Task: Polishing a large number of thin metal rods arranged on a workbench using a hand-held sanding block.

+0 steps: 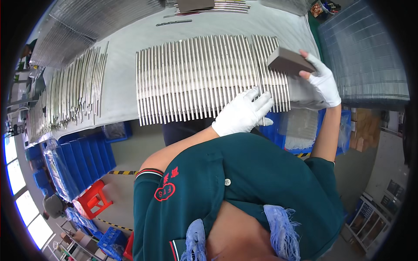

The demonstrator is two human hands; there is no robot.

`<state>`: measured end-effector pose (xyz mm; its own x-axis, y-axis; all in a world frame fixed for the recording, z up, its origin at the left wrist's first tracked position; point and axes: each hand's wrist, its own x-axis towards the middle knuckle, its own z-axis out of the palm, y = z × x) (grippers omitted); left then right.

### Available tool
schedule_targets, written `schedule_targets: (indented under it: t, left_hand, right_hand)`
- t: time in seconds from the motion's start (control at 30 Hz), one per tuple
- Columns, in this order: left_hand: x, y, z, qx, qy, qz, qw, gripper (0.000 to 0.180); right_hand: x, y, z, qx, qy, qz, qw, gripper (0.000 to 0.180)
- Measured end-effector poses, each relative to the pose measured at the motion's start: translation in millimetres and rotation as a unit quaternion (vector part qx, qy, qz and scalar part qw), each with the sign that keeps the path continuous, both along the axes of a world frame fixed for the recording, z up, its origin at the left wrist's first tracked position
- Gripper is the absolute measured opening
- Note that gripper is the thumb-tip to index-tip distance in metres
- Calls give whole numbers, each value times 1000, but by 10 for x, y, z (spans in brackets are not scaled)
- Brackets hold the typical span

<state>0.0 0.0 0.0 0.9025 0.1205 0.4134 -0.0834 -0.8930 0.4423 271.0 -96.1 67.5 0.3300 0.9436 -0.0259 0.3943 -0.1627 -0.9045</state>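
Note:
A row of slim silver metal rods point(191, 78) lies side by side on the table in front of me, their near ends lined up along the table's edge. My left hand point(244, 111), in a white glove, rests on the near ends at the right part of this row. Its fingers are spread over the rods, with the thumb low by the ends. In my right hand point(324, 82), whose glove leaves thumb and fingertip bare, is a grey-brown rectangular block point(289, 60). I grip it by its right end, tilted, over the rightmost rods; whether it touches them I cannot tell.
More rods point(74, 87) lie in a looser group at the left. A drill bit point(174, 22) and another brown block point(196, 4) on some rods are at the far side. Plastic-wrapped stacks point(357, 56) stand right. Blue bins point(87, 154) and a red stool point(94, 200) sit below.

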Motion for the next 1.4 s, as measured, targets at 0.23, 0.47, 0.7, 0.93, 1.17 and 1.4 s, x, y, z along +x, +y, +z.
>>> schedule_targets:
  t: [0.23, 0.47, 0.7, 0.93, 1.17, 1.4]
  left_hand:
    - [14, 31, 6, 22, -10, 7, 1000, 58]
    - [0, 20, 4, 13, 15, 0, 1000, 58]
    - [33, -18, -42, 44, 21, 30, 998, 67]
    - [29, -15, -32, 45, 43, 19, 998, 67]
    - [46, -27, -56, 56, 23, 30, 998, 51]
    - [25, -35, -21, 45, 18, 10, 999, 48]
  right_hand:
    - [-460, 349, -190, 57, -5, 81, 995, 50]
    - [-170, 168, 14, 48, -47, 11, 998, 56]
    - [-279, 414, -479, 268, -18, -228, 936, 66]
    - [-486, 632, -719, 251, 33, -178, 951, 66]
    - [-513, 636, -802, 239, -57, -164, 955, 63]
    - [-530, 642, -825, 243, -60, -166, 954, 63]
